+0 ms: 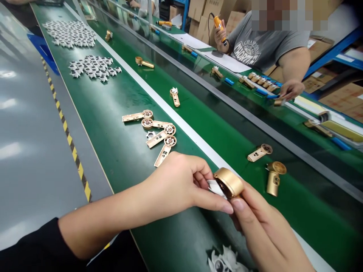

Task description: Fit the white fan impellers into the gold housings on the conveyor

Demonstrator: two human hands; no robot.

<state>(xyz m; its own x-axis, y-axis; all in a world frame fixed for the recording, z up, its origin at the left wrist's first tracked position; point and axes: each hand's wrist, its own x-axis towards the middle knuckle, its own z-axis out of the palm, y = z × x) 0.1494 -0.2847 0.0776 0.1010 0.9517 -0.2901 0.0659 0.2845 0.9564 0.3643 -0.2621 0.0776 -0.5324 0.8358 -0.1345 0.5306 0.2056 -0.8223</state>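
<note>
My right hand (255,215) grips a gold fan housing (230,180), its round head turned up and its handle hidden in the palm. Fingers of my left hand (184,181) pinch a white fan blade (216,189) at the open side of that round head. Whether the blade sits inside the housing or only touches its rim, I cannot tell. Beyond my left hand, several open gold fan housings (164,151) lie on the green bench, with a loose white fan blade (150,135) among them. More white blades (225,260) lie below my right hand.
Two piles of white fan blades (92,68) cover the bench's far left. Gold fan parts (273,177) lie spaced along the green conveyor belt (198,113). Across it, a co-worker (255,45) holds an orange power screwdriver (219,27) and touches a gold part near blue pieces.
</note>
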